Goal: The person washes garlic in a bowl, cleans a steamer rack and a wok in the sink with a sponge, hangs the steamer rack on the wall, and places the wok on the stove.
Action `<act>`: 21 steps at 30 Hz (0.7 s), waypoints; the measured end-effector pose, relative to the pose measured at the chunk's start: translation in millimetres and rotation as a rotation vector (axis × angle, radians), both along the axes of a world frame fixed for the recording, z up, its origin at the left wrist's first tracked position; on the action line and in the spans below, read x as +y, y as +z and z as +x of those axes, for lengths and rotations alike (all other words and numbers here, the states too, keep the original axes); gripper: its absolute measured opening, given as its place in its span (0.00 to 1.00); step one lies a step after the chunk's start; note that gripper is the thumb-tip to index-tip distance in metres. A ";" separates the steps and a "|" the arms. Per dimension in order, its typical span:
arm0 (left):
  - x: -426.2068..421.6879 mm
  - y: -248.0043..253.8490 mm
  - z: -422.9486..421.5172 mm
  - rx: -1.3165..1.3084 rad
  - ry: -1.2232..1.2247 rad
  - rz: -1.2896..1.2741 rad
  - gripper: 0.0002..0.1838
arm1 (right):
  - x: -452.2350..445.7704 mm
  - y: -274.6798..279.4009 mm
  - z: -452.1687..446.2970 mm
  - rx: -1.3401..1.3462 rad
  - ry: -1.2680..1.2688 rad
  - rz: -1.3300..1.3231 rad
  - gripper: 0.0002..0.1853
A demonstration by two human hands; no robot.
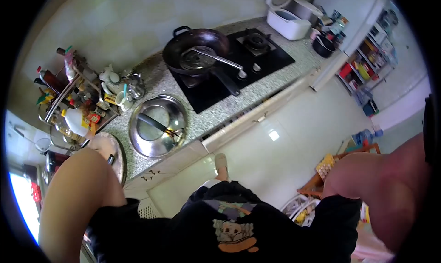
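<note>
Neither my left hand nor my right hand shows. My bent left arm (78, 194) rises at the left, its elbow in front of the round board (120, 150). At the right edge is my bent right arm (390, 180), beside a black strap-like shape. On the counter a wide steel basin (135, 136) holds a black-handled utensil (151, 122). A dark wok (172, 51) sits on the black cooktop (280, 56), with a metal-handled utensil (220, 59) lying across it.
Bottles fill a rack (59, 97) at the left. An open white rice cooker (287, 26) and a small black pot (324, 47) stand at the counter's far end. Shelves (367, 56) hold goods at the right. A wooden stool or chair (312, 185) is at lower right.
</note>
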State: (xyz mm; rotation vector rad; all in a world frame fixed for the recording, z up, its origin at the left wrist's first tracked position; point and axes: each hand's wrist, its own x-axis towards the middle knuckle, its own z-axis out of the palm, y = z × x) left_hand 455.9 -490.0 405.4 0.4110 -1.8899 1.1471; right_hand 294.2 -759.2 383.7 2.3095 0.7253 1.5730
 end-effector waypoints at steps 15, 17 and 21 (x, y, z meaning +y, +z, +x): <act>-57.9 -383.4 179.5 1.837 1.054 0.648 0.19 | -180.0 -250.7 275.5 1.018 -0.581 0.913 0.25; -60.7 -395.5 167.7 2.076 0.879 0.636 0.20 | -180.4 -255.2 298.8 1.205 -0.622 0.940 0.26; -74.0 -382.1 161.6 1.990 1.034 0.549 0.21 | -200.5 -264.3 314.8 1.201 -0.414 1.043 0.23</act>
